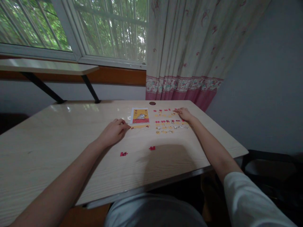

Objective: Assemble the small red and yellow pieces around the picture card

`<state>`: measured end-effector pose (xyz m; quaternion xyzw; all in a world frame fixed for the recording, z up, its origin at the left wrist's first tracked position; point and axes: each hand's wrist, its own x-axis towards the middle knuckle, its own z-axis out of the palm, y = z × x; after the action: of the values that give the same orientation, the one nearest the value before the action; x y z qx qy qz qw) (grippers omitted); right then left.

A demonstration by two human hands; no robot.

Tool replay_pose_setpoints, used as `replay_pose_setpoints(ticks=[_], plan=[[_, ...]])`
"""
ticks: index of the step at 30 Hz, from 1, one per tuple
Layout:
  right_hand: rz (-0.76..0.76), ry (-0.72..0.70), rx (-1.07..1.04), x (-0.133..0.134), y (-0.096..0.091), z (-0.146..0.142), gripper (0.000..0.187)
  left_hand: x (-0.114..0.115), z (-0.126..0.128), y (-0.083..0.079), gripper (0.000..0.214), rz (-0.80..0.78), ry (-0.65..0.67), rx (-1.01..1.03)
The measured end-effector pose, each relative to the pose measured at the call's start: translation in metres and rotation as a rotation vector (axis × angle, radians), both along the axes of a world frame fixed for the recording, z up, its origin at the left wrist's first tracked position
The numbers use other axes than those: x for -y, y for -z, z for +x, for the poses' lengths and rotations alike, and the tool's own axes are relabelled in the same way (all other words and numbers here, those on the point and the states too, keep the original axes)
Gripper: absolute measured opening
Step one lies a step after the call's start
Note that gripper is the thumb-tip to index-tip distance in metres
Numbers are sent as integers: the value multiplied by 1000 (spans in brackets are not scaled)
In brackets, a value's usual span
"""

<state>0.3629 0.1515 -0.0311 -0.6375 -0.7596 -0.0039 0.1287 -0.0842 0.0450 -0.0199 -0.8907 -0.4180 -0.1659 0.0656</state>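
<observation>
My left hand (115, 130) rests on the table with curled fingers, thumb and forefinger together at the left end of a yellow strip of joined jigsaw pieces (140, 126). What its fingertips hold, if anything, is too small to tell. Across the table, my right hand (184, 114) reaches into the back row of loose jigsaw pieces (165, 110), fingertips closed on a small red jigsaw piece (174, 110). Above the strip lies a picture card (140, 115) showing a white animal on yellow and red. More red, yellow and white jigsaw pieces (168, 121) lie in rows below my right hand.
Two red jigsaw pieces, a patterned one (123, 154) and a plain one (152, 148), lie nearer me on the wooden table (71, 135). A raised shelf (47, 66) stands at the back left. Behind are a window and a curtain (180, 47). A dark chair (270, 167) is at right.
</observation>
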Motion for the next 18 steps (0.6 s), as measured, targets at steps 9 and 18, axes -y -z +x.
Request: replay_pose_setpoints(ticks=[9,18], plan=[[35,-22,100,1,-2,-5,34,0,1,0,37,13,-6,-2],[31,-84,86,6,-9,-7,30,1,1,-1,37,15,-15,1]])
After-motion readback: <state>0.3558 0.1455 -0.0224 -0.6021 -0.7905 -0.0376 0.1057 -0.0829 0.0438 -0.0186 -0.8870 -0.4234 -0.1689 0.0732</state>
